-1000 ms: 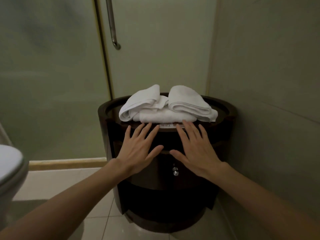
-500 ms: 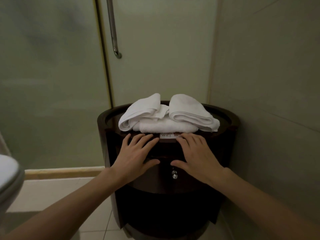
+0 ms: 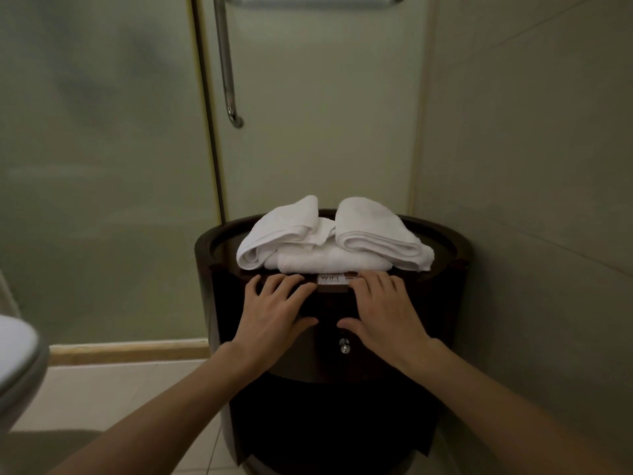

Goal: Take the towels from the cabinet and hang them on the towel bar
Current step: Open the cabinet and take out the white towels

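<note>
Folded white towels (image 3: pixel 329 240) lie piled on top of a round dark wooden cabinet (image 3: pixel 455 265) in the corner. Two rolled ones rest on a flat folded one. My left hand (image 3: pixel 274 313) and my right hand (image 3: pixel 383 313) lie flat against the cabinet's front, fingers spread, fingertips at the top edge just below the towels. Neither hand holds anything. A chrome towel bar (image 3: pixel 318 0) shows at the very top of the frame, on the glass door.
A small WIFI card (image 3: pixel 331 281) stands at the cabinet's front edge between my hands. A drawer knob (image 3: pixel 343 346) sits below. A vertical door handle (image 3: pixel 227 63) hangs on the frosted glass. A toilet (image 3: pixel 17 365) is at the left, a tiled wall at the right.
Both hands have slid up the cabinet front until the fingertips reach the top edge under the towels. The view has tilted up, bringing the towel bar into sight.
</note>
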`<action>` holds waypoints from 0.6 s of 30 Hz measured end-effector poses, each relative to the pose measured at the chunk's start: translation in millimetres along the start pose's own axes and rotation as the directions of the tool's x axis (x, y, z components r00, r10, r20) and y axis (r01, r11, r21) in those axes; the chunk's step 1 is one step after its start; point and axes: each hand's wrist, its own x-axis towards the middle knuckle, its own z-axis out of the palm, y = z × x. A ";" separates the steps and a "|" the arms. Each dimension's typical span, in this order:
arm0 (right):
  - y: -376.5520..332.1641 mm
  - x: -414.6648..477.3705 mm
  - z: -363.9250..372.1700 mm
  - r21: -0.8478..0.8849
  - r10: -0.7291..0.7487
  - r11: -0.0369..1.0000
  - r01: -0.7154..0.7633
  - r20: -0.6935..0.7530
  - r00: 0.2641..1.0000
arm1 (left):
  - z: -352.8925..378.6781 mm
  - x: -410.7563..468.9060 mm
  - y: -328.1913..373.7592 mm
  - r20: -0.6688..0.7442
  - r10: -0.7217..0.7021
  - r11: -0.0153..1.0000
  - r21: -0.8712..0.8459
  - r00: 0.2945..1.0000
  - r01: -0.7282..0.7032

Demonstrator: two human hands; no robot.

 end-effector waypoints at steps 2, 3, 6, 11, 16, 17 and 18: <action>-1.2 0.6 -0.2 -0.011 0.005 1.000 -0.005 0.000 1.000 | -0.2 0.0 0.7 0.004 -0.008 1.000 0.006 1.000 0.008; -1.9 0.8 -0.4 -0.017 0.008 1.000 -0.008 0.003 1.000 | -0.1 -0.3 1.1 0.005 -0.011 1.000 0.008 1.000 0.011; -4.1 1.4 -1.5 -0.021 0.021 1.000 -0.021 0.016 1.000 | 0.2 -0.6 2.5 0.002 -0.018 1.000 0.014 1.000 0.018; -7.3 3.0 -2.6 -0.033 0.039 0.999 -0.038 0.017 0.999 | 1.8 -0.8 5.3 -0.037 -0.022 1.000 0.004 0.999 0.022; -10.1 5.9 -4.2 -0.027 0.048 0.998 -0.048 0.014 0.999 | 3.3 -0.7 7.9 -0.078 -0.027 0.999 0.015 0.997 0.029; -10.3 6.0 -4.3 -0.029 0.050 0.998 -0.049 0.014 0.999 | 3.6 -0.5 8.5 -0.078 -0.030 0.999 0.014 0.996 0.031; -10.7 6.0 -4.6 -0.032 0.054 0.998 -0.053 0.020 0.998 | 3.7 -0.5 8.9 -0.072 -0.034 0.999 0.011 0.997 0.035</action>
